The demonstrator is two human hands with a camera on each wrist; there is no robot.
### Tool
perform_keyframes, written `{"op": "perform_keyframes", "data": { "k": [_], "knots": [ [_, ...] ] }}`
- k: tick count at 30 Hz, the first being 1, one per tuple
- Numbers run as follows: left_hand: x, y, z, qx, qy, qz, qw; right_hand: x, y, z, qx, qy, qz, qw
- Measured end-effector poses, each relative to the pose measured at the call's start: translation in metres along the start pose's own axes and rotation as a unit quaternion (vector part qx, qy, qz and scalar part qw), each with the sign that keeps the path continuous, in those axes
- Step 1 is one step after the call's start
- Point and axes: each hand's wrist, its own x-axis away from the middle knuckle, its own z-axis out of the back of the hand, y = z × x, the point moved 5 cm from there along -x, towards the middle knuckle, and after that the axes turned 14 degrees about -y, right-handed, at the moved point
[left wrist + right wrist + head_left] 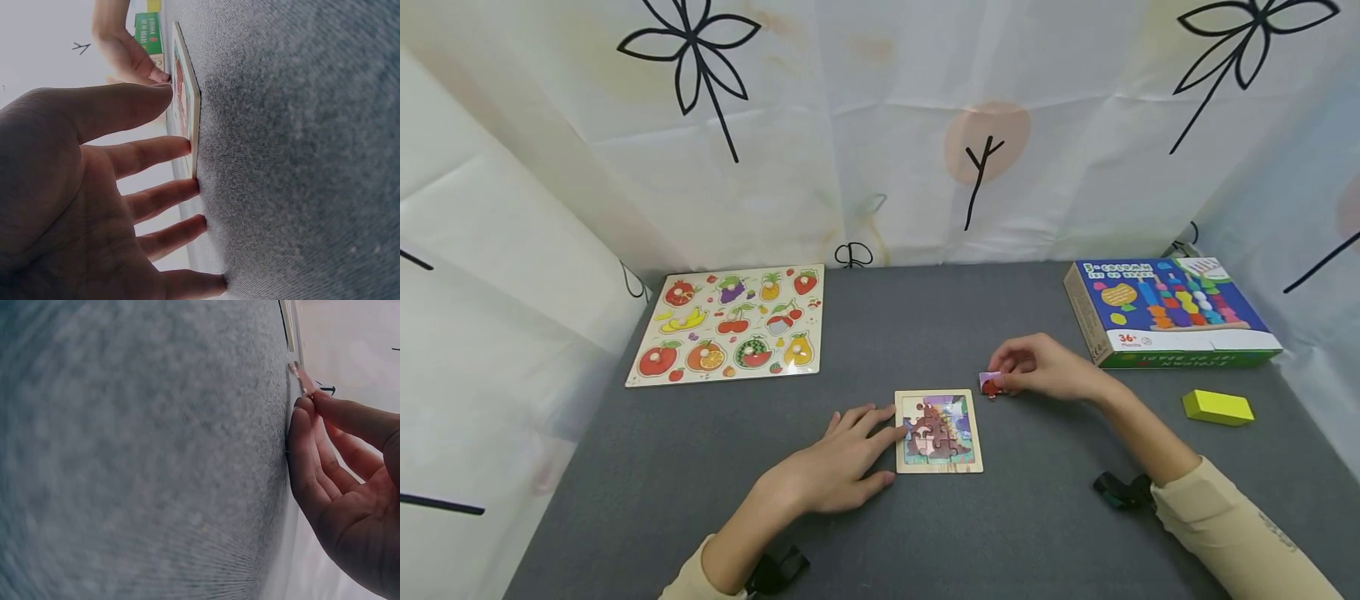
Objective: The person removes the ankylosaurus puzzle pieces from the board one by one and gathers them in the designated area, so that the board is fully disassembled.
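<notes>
A small square jigsaw puzzle (937,468) in a pale wooden frame lies on the grey table, most of its picture filled with brown and purple pieces. Bare wood shows at its upper left corner. My left hand (842,462) rests at the frame's left side with spread fingers, the index fingertip on the puzzle and other fingertips on the table. To the right of the frame, my right hand (1045,367) pinches a purple and red puzzle piece (989,384) between thumb and index finger. In the right wrist view the puzzle piece (304,380) appears edge-on, just above the table.
A fruit peg board (730,327) lies at the back left. The blue and green toy box (1172,312) stands at the back right, with a yellow block (1217,407) in front of it. White printed cloth (887,133) hangs behind the table (760,425).
</notes>
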Motion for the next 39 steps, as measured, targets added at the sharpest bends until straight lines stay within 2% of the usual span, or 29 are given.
{"op": "perform_keyframes", "data": {
  "k": [11,19,28,39],
  "knots": [
    [0.0,0.0,0.0,0.002,-0.002,0.001,1.0,0.002,0.005,0.002,0.0,-0.012,-0.018,0.9998],
    [0.0,0.001,0.0,0.0,0.001,-0.002,1.0,0.005,0.005,0.004,-0.009,-0.006,-0.022,0.9997],
    [0.0,0.0,0.0,0.006,-0.001,0.0,1.0,0.004,0.002,0.003,-0.028,-0.005,-0.007,0.9996],
    [-0.001,0.0,0.0,0.005,-0.001,0.0,1.0,-0.005,-0.008,-0.012,-0.042,-0.026,0.008,0.9987]
  ]
}}
